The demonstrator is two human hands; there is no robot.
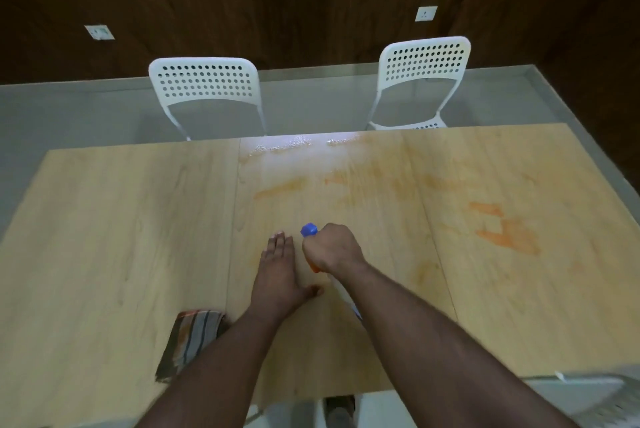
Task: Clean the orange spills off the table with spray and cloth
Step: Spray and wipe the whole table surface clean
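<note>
lower left of the frame, a striped cloth (pixel 191 341) lies on the wooden surface (pixel 104 237), partly under the left forearm. the left hand (pixel 278 272) is flat at centre, fingers straight, grip wide, holding nothing. just right of it the right hand (pixel 332 247) has its grip closed round a spray bottle (pixel 309 229), blue nozzle up. orange spills (pixel 509 230) smear the centre and right; wet droplets (pixel 294 143) glisten at the far edge.
</note>
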